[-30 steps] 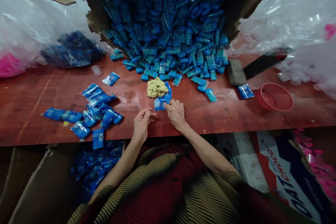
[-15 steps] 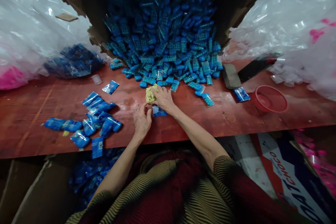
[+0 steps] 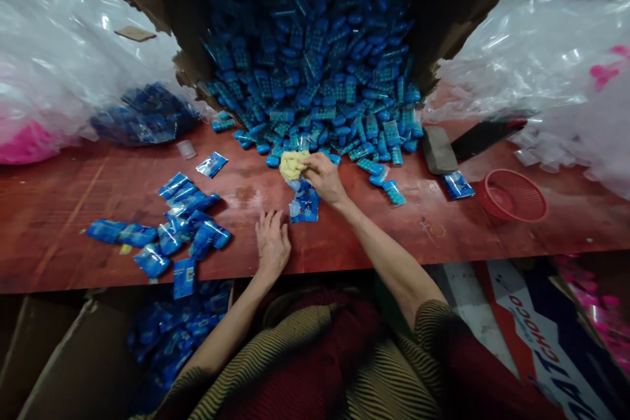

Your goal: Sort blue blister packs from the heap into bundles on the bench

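My right hand point(image 3: 325, 178) pinches the right edge of a crumpled, pale yellow cloth-like wad point(image 3: 293, 165). Beneath and just in front of the wad lie flat blue printed sachets point(image 3: 305, 211), overlapping each other, with a pale round print on them. My left hand point(image 3: 273, 243) rests palm down on the red tabletop, fingers stretched out and holding nothing, a little to the left of these sachets. Beyond the wad spreads a heap of small clear packs with blue caps and turquoise beads point(image 3: 335, 111).
The heap spills from a torn cardboard box point(image 3: 472, 6). Filled blue sachets point(image 3: 184, 210) lie in a loose group on the left. On the right are a grey block point(image 3: 440, 149), a black object point(image 3: 487, 134) and a red plastic basket point(image 3: 512, 195). Clear plastic bags point(image 3: 541, 65) flank the box.
My right hand has gone from the sachet to the yellow wad and now grips its right edge, leaving the sachets more exposed. My left hand has drawn back and flattened on the table.
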A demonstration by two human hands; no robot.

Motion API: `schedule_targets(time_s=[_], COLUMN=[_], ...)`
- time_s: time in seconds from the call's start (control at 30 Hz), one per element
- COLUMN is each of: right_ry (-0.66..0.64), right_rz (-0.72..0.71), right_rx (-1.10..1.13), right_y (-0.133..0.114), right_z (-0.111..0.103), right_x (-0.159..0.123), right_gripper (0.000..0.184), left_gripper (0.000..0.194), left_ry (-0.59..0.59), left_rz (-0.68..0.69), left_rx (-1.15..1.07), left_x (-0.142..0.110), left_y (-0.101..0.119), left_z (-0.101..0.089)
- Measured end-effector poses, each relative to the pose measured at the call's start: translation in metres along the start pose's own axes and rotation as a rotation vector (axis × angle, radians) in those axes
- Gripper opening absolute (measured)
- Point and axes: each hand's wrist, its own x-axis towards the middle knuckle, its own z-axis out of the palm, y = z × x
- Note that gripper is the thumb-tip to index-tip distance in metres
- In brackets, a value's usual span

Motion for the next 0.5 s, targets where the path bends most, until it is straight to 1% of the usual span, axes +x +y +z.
schedule_targets(time_s=[0.03, 0.1, 0.13, 0.17, 0.2, 0.3, 0.37, 0.5], right_ry=[-0.036, -0.203, -0.268, -0.291, -0.301, -0.225, -0.209, -0.313], right_rz=[-0.044, -0.116, -0.127, -0.119, -0.119, -0.122, -0.144, -0.119], right_rx=[-0.060, -0.203, -0.255, -0.289, -0.307, -0.300, -0.302, -0.311], right_y=[-0.002, -0.005, -0.006, -0.007, -0.008, -0.014, -0.018, -0.016], right_z=[-0.006, -0.013, -0.014, -0.015, -0.014, -0.012, -0.011, -0.014], right_x=[-0.013, -0.041, -0.053, -0.062, -0.069, -0.076, -0.080, -0.085], right_gripper=[0.023, 0.020, 0.020, 0.021, 0.021, 0.023, 0.023, 0.019], left_gripper=[0.038, 0.036, 0.035, 0.034, 0.033, 0.032, 0.032, 0.031], left_ry=[0.036, 0.084, 0.092, 0.095, 0.096, 0.103, 0.114, 0.129], left_rz=[-0.015, -0.035, -0.037, -0.035, -0.032, -0.024, -0.024, -0.014], left_rx=[-0.033, -0.074, -0.080, -0.078, -0.073, -0.073, -0.090, -0.132], left_x=[0.000, 0.000, 0.000, 0.000, 0.000, 0.000, -0.001, 0.003], left_y=[-0.003, -0.008, -0.010, -0.011, -0.011, -0.012, -0.013, -0.016], left_z=[-0.001, -0.001, -0.001, -0.001, 0.000, 0.000, -0.002, -0.009])
